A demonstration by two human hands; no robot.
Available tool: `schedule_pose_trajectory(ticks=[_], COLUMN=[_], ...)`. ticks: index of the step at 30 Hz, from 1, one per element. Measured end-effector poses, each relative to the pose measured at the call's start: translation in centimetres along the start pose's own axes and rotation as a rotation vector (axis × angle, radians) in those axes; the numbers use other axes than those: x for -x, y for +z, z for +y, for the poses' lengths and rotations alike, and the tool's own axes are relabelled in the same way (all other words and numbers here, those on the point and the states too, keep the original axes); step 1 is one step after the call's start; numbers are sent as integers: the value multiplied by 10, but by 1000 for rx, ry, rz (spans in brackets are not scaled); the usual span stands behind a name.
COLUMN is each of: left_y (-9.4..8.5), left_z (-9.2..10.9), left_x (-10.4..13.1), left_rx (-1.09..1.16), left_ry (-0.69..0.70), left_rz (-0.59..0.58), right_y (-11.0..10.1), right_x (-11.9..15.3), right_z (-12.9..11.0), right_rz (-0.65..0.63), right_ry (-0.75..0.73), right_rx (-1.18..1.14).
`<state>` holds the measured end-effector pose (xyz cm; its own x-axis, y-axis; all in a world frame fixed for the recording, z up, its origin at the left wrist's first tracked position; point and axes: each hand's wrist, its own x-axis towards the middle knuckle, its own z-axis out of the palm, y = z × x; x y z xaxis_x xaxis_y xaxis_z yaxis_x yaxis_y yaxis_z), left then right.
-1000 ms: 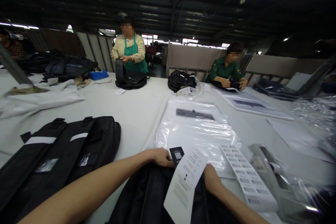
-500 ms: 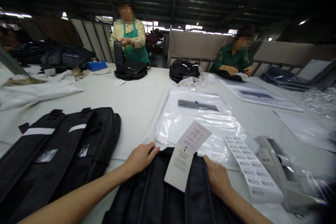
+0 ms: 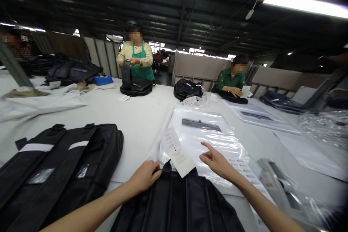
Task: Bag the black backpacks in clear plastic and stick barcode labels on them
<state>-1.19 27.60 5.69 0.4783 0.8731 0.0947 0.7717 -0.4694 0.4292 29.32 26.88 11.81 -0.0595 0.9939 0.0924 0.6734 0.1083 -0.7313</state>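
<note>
A black backpack [image 3: 179,206] lies in front of me at the bottom middle. My left hand [image 3: 146,175] is closed on its upper left edge, thumb toward me. From the bag's top handle hangs a folded paper hang tag [image 3: 183,159], tilted to the left over the bag's top. My right hand [image 3: 216,159] is off the bag, in the air above a stack of clear plastic bags [image 3: 201,139]. Its index finger is stretched out, the other fingers partly bent, and it holds nothing.
Another black backpack [image 3: 100,166] lies at the left. A strip of barcode labels [image 3: 243,168] and a grey tape dispenser [image 3: 280,185] are at the right. Across the white table [image 3: 127,123], two co-workers handle black bags. Crumpled plastic [image 3: 323,127] lies far right.
My right hand has let go of the backpack's right side and lifted up over the plastic bags. The hang tag has swung to the left. The view has tilted up.
</note>
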Motion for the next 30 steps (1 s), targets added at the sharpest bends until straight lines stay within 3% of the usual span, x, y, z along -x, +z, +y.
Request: schedule_pose_trajectory(ticks=[4, 7, 11, 13, 15, 17, 20, 22, 25, 27, 30], left_y=[-2, -8, -20, -25, -28, -29, -29, -29, -30, -32, -39], left_z=[-3, 0, 5, 6, 5, 5, 8, 15, 29, 38, 46], left_x=[0, -4, -19, -29, -36, -41, -45, -48, -50, -51, -49], left_rx=[88, 313, 659, 845, 965, 1108, 1366, 1454, 1511, 1554, 1623], left_ry=[-11, -9, -67, -151, -221, -301, -376, -348, -271, -218, -134], left_rz=[25, -2, -67, -71, -75, -105, -238, -371, -481, -387, -122], right_y=[21, 42, 59, 59, 55, 50, 47, 48, 52, 54, 52], right_x=[-34, -47, -45, -38, -26, -11, 13, 27, 41, 47, 49], right_z=[-19, -25, -32, -36, -39, -40, -37, -34, -32, -34, -43], right_rz=[-194, -212, -200, -69, 113, 215, 182, 145, 108, 88, 147], right_ry=[58, -31, -105, -214, -383, -569, -798, -880, -884, -787, -489], right_rx=[51, 127, 66, 60, 98, 131, 99, 75, 41, 3, -72])
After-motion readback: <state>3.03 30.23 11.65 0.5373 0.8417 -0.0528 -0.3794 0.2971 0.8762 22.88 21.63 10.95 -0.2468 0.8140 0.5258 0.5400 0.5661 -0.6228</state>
